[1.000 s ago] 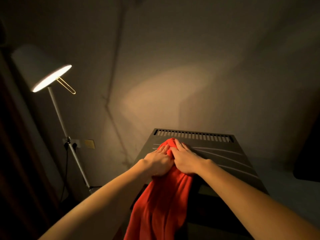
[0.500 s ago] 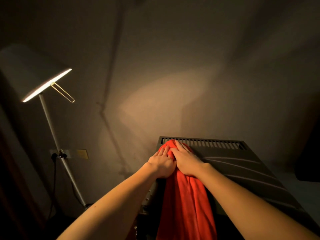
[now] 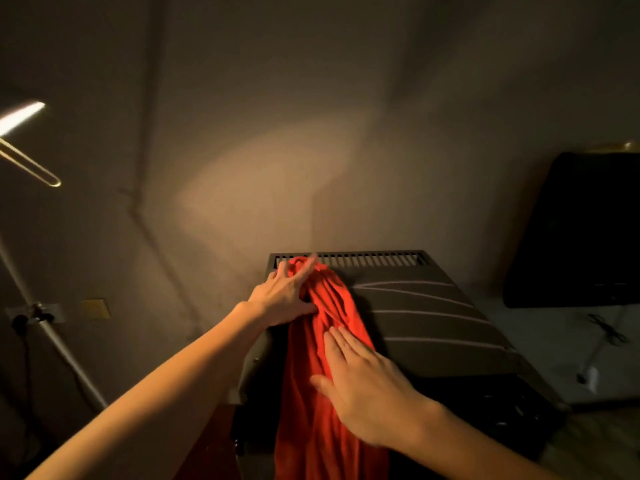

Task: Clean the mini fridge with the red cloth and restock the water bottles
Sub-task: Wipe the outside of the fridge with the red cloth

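Both hands lie on the red cloth (image 3: 329,358), which is draped over the left part of the mini fridge's top and hangs down its front, out of view at the bottom edge. Left hand (image 3: 284,296) sits at the far end of the cloth, close to the slotted vent strip (image 3: 374,259) along the back of the fridge top; its fingers are spread over the bunched fabric there, and its thumb lies against the folds nearer the person. Whether those fingers actually pinch the cloth or only press on it cannot be told, since the fingertips are blurred. Right hand (image 3: 367,386) is nearer the person and a little to the right of the left one, flat on the cloth with fingers straight and close together, thumb out to the left, near where the fabric turns over the front edge.

Right of the right hand stretches the bare dark top of the mini fridge (image 3: 433,323), crossed by pale curved lines. Beyond that, further right, a dark boxy object (image 3: 581,230) stands against the wall. Far to the left of the left hand a lit floor lamp (image 3: 20,116) shows at the frame edge, its pole (image 3: 59,351) slanting down, with a wall socket and a small yellow plate (image 3: 95,308) beside it.
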Demonstrator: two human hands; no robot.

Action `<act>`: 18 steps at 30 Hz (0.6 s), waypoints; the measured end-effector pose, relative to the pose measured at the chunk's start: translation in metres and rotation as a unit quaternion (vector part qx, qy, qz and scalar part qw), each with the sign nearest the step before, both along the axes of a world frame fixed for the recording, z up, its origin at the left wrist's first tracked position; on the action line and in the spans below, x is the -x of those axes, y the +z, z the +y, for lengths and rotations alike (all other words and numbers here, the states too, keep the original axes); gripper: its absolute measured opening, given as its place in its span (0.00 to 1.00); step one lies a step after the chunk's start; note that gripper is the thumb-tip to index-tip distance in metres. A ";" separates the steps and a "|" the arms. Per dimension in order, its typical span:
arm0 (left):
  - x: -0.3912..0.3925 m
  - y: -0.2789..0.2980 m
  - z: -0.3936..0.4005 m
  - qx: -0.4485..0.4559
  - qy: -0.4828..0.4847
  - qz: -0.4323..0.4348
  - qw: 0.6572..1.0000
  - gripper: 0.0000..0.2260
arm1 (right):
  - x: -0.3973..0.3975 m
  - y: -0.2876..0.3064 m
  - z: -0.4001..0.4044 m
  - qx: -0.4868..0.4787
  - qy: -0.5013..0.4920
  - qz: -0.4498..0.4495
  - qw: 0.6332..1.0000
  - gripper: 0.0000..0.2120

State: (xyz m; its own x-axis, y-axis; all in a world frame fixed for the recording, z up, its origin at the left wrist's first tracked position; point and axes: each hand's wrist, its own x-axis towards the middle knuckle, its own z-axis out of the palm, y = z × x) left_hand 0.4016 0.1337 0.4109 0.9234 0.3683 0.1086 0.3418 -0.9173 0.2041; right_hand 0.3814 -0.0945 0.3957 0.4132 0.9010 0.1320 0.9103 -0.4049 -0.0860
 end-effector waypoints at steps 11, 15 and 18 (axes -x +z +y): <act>-0.014 -0.005 -0.029 -0.017 -0.051 0.005 0.999 0.40 | -0.149 0.032 -0.019 0.099 -0.059 -0.015 0.993 0.26; -0.028 -0.002 -0.054 -0.012 -0.023 0.043 0.999 0.37 | -0.177 0.040 -0.020 0.093 -0.069 -0.020 0.993 0.23; -0.039 0.002 -0.065 0.003 -0.005 0.065 0.998 0.35 | -0.168 0.035 -0.021 0.047 -0.095 -0.003 0.994 0.22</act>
